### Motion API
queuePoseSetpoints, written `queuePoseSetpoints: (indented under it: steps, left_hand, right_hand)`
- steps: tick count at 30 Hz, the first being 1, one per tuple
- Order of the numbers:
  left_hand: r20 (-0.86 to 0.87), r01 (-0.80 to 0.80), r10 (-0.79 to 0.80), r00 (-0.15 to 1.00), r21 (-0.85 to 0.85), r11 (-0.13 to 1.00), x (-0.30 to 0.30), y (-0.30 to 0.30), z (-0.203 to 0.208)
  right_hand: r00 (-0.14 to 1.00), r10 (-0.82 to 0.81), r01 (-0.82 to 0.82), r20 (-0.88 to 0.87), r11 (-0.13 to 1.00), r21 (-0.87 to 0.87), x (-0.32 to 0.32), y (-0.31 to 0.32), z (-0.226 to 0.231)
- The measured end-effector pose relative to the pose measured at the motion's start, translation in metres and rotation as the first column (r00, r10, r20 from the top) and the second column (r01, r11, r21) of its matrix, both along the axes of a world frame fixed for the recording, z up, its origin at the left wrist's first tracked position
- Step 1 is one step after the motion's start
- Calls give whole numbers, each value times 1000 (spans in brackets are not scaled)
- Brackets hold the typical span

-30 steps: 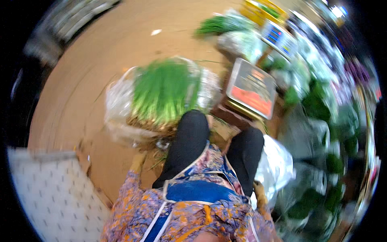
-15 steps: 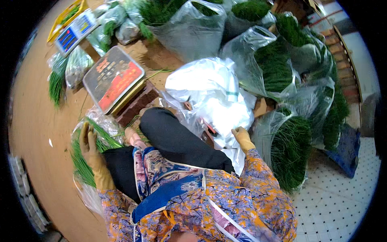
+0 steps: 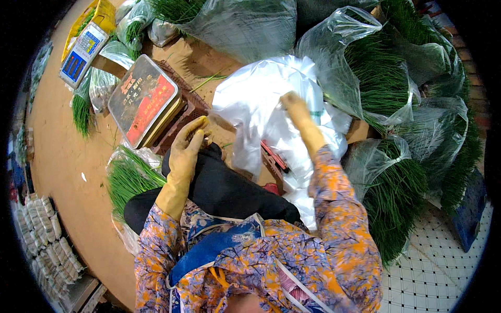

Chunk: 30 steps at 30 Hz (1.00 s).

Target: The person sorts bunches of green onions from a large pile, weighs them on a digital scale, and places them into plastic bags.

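My left hand (image 3: 187, 152), in a yellow glove, lies over my black-trousered knee with its fingertips at the edge of a brown crate (image 3: 189, 110), beside the left corner of a pile of white plastic bags (image 3: 261, 104). Nothing shows in its grip. My right hand (image 3: 298, 116), also gloved, is on top of that pile and pinches the white plastic. A bag of green chives (image 3: 130, 177) lies on the floor by my left knee.
A flat red-topped tin (image 3: 143, 99) sits on the crate. A blue and white weighing scale (image 3: 83, 52) lies at far left. Clear bags stuffed with chives (image 3: 386, 88) crowd the right and top. Tiled floor (image 3: 438, 271) is at lower right.
My left hand has left the chive bag at my left knee and moved up to the crate edge. My right hand has risen onto the top of the white bags.
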State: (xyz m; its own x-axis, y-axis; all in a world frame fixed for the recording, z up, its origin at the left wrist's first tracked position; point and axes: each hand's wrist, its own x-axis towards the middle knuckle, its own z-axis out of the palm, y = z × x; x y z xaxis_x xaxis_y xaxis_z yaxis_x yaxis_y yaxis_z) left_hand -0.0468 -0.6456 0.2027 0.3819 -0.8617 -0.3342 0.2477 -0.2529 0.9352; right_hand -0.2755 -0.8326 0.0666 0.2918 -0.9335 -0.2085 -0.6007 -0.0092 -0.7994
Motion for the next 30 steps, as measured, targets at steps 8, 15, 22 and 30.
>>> queuePoseSetpoints:
  steps: [8,15,22,30]
  left_hand:
    - [233,433,-522,820,343,833,-58,-58,-11]
    - [238,292,-323,916,157,943,-47,-82,-9]
    - [474,227,-272,838,151,962,-55,-98,28]
    - [89,210,-211,973,25,977,3,-89,35]
  right_hand:
    - [968,-65,9,242,974,227,-13,-30,119]
    - [972,178,-139,152,962,-237,16,-45,182]
    - [859,448,-439,249,894,-93,77,-12,221]
    - [917,358,-383,-177,658,-649,36,-54,213]
